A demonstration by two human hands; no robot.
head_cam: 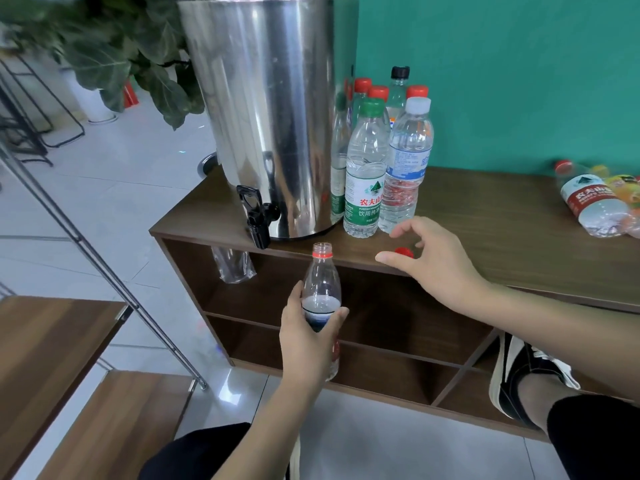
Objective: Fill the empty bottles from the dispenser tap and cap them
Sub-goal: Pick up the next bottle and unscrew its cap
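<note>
At centre frame the left hand grips an uncapped, partly filled bottle upright, below and just right of the tap, likely so nothing spills. The right hand, fingers spread and empty, hovers over the red cap on the shelf top, apparently reaching for it.

Cabinet top: dispenser, bottles, cap

The dispenser stands at the left end of the cabinet top, upper centre of frame, its tap overhanging the front edge. Upright capped bottles cluster just right of it. A loose cap lies before them. Further bottles lie at the right edge. An uncapped bottle sits at frame centre, below the tap.
</note>
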